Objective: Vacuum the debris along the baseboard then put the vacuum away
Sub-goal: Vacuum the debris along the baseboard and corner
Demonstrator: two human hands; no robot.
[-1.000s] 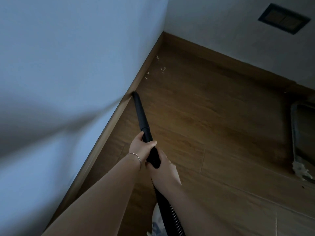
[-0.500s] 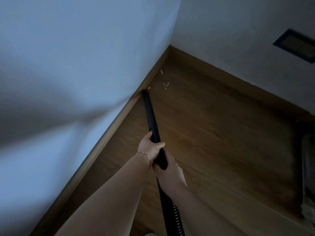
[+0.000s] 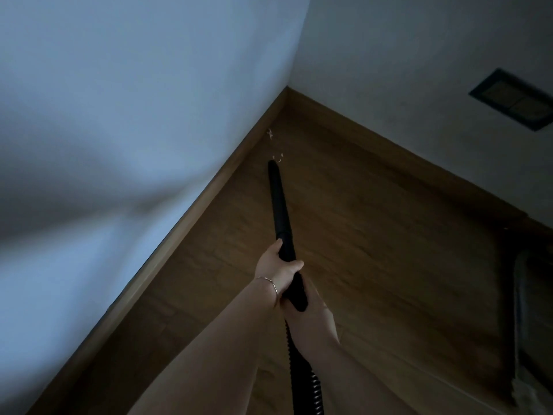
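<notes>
A black vacuum wand (image 3: pixel 278 202) points toward the room's corner, its tip on the wood floor just short of small pale debris (image 3: pixel 278 158). More debris (image 3: pixel 269 134) lies against the wooden baseboard (image 3: pixel 209 187) nearer the corner. My left hand (image 3: pixel 276 269), with a thin bracelet at the wrist, grips the wand from the left. Just behind it my right hand (image 3: pixel 311 320) grips the wand's lower end, where the ribbed black hose (image 3: pixel 305 381) runs down out of view.
White walls meet at the corner, each with a wooden baseboard. A dark wall socket plate (image 3: pixel 513 100) sits low on the right wall. A dark framed object (image 3: pixel 522 310) and something pale lie on the floor at the right edge.
The wand tip has left the baseboard and swung right and forward to the curled debris. The scrap by the baseboard that it touched half a second ago is gone.
</notes>
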